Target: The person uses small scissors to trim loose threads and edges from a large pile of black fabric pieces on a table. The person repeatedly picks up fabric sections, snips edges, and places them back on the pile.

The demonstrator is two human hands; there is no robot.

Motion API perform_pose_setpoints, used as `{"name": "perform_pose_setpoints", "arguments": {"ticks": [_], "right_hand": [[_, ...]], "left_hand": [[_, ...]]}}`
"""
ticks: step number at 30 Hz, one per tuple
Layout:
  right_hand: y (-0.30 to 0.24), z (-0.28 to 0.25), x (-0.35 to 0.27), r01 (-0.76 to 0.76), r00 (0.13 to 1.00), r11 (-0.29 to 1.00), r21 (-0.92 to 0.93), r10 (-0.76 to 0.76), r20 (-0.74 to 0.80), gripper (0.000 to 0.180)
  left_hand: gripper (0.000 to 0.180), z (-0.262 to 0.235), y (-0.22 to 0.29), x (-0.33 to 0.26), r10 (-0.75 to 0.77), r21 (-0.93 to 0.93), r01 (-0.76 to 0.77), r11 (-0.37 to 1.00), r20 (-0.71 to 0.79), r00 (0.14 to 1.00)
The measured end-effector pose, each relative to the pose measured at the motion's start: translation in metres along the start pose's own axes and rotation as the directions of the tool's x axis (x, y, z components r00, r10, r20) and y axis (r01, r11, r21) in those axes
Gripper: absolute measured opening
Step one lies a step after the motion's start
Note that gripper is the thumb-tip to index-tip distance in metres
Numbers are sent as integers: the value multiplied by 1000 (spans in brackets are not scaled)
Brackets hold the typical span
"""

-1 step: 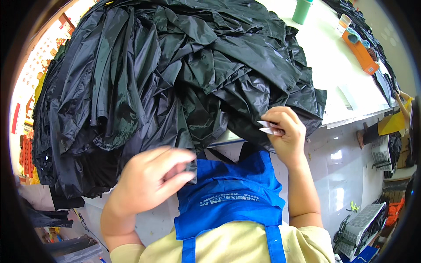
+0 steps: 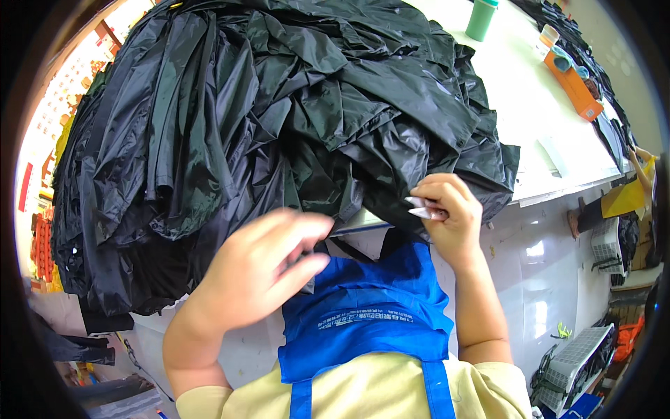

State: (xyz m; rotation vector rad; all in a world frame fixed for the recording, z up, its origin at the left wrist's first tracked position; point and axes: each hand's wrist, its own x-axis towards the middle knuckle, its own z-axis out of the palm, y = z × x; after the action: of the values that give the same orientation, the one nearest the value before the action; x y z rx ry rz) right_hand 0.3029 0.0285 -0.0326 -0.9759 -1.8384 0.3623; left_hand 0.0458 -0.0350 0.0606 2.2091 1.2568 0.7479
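Observation:
A large heap of shiny black garments (image 2: 300,105) covers much of the table and hangs over its near edge. My right hand (image 2: 452,213) is closed around a small pair of thread snips (image 2: 426,209), their two pointed blades slightly apart and aimed left. It is at the heap's lower right edge, next to dark cloth. My left hand (image 2: 269,269), smeared by motion, is in front of the hanging cloth with a gap between thumb and fingers. Nothing shows in it. Below both hands is the blue apron (image 2: 363,307) that I wear.
On the white table (image 2: 502,84) stand a green bottle (image 2: 481,19) and an orange box (image 2: 574,84) with small items. More dark cloth lies along the far right edge. White plastic baskets (image 2: 578,366) are on the floor at right, and a person in yellow (image 2: 624,195) is beyond.
My left hand has moved right and slightly up, toward my right hand. The right hand with the snips has shifted a little left and down. The heap stays much the same.

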Motion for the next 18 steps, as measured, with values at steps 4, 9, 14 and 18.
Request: {"name": "perform_pose_setpoints", "arguments": {"ticks": [4,9,14,18], "right_hand": [[-10,8,-7,34,996,999,32,-36,80,25],[-26,-8,5,2,982,987,162,-33,184,23],[-20,-22,53,74,995,994,78,-68,-76,16],[-29,1,79,94,993,993,66,-98,70,22]], "left_hand": [[51,39,-39,79,167,358,-53,932,-296,940],[18,41,-74,108,77,195,-6,981,-356,931],[6,22,-85,62,-72,-358,-76,930,-381,922],[8,0,-75,3,-30,-541,-251,802,-456,889]]}}
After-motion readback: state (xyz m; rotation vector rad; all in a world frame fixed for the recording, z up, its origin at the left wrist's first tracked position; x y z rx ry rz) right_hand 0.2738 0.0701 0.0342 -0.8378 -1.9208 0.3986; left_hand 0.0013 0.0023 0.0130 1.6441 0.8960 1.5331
